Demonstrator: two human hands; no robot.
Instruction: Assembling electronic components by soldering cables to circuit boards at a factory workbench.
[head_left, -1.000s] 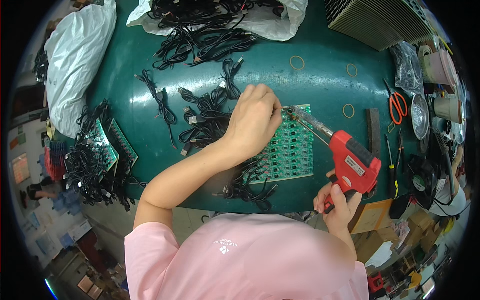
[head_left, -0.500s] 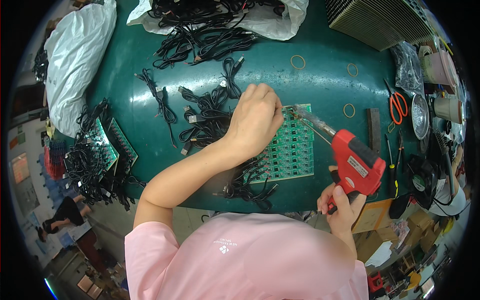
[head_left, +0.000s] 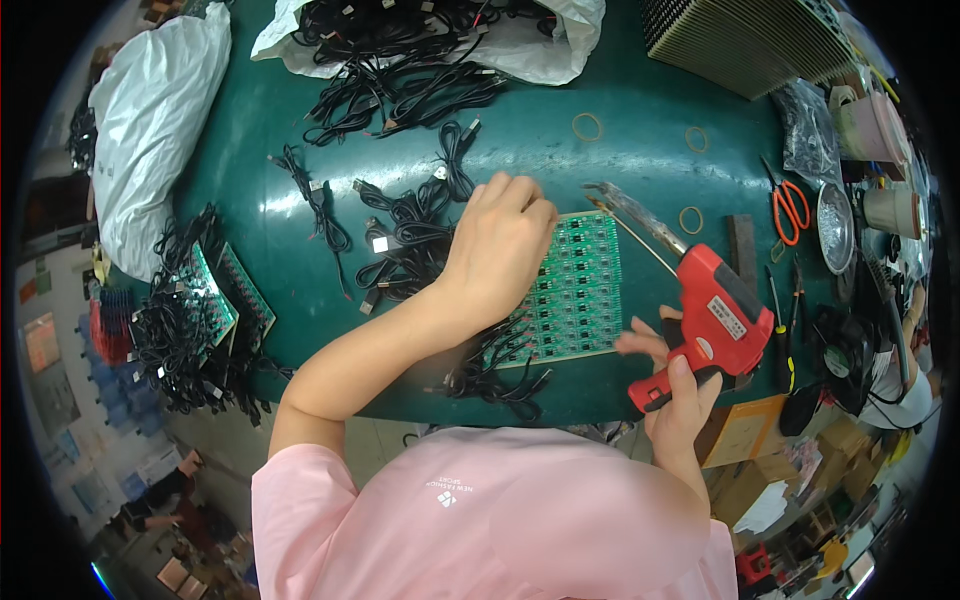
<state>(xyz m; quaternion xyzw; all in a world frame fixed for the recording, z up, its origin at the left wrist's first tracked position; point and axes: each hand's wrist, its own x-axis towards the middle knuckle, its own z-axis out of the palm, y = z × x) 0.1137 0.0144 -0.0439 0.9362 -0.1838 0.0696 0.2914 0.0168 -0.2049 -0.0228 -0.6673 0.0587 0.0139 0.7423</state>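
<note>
The green board (head_left: 575, 290) lies in the middle of the green table (head_left: 620, 150), the left hand (head_left: 500, 245) pressing fingers together on its far left corner, the right hand (head_left: 680, 385) clamped on a red solder gun (head_left: 700, 310) whose hot tip could burn those fingers or nearby black cables (head_left: 410, 245).

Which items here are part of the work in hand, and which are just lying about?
In use:
left hand resting on the green circuit board panel
right hand holding the red soldering gun
black cables beside the panel

Lying about:
orange-handled scissors
rubber bands
white plastic bag
</note>
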